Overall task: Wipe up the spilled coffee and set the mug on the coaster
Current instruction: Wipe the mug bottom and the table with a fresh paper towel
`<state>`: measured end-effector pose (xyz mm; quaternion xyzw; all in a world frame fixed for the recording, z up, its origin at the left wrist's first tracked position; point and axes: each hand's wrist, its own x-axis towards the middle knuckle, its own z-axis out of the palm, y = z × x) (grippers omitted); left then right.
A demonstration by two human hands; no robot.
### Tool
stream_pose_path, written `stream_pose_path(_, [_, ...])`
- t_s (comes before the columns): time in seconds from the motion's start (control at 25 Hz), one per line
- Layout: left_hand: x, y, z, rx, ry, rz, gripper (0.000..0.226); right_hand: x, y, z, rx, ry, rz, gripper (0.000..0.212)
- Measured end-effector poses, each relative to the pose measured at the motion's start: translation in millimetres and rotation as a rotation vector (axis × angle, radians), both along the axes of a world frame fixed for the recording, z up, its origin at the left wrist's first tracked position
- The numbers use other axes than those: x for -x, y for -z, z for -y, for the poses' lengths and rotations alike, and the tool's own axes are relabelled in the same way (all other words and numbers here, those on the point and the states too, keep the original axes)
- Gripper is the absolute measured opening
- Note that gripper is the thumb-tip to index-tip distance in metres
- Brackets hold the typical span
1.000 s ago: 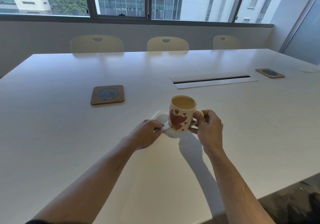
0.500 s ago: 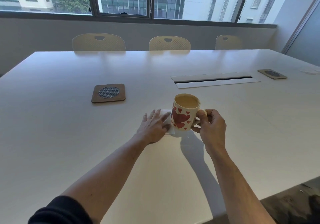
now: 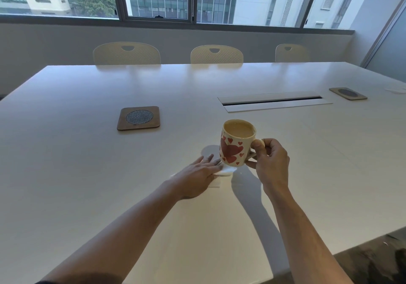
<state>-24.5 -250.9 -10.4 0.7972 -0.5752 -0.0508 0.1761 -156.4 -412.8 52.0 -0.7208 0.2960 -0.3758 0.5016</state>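
My right hand (image 3: 270,165) grips the handle of a cream mug with red hearts (image 3: 236,144), holding it lifted above the white table (image 3: 66,173); pale coffee fills it. My left hand (image 3: 196,177) lies flat, fingers spread, pressing a white napkin (image 3: 226,171) onto the table just below and left of the mug. Most of the napkin is hidden under the hand. A square wooden coaster with a round mesh centre (image 3: 138,118) lies on the table to the far left of the mug. I cannot make out any spilled coffee.
A second coaster (image 3: 348,93) lies far right. A long cable slot with a raised lid (image 3: 272,102) sits behind the mug. Three pale chairs (image 3: 216,54) stand along the far edge under the windows. The table's near edge runs at lower right.
My left hand went from pinching the napkin to pressing it flat, and has slid it back toward me and slightly left. The mug stays lifted in my right hand.
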Motion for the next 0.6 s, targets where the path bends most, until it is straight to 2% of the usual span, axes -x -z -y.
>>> stream_pose_path(0.28, [-8,4,-30,-0.052,-0.153,0.013,0.05,-10,0,-8,-0.018,-0.044,0.011,0.014])
stream_pose_path(0.6, [-48,2,-39,-0.106,-0.605,-0.003,0.052,-12,3,-14,-0.005,-0.045,-0.013,0.013])
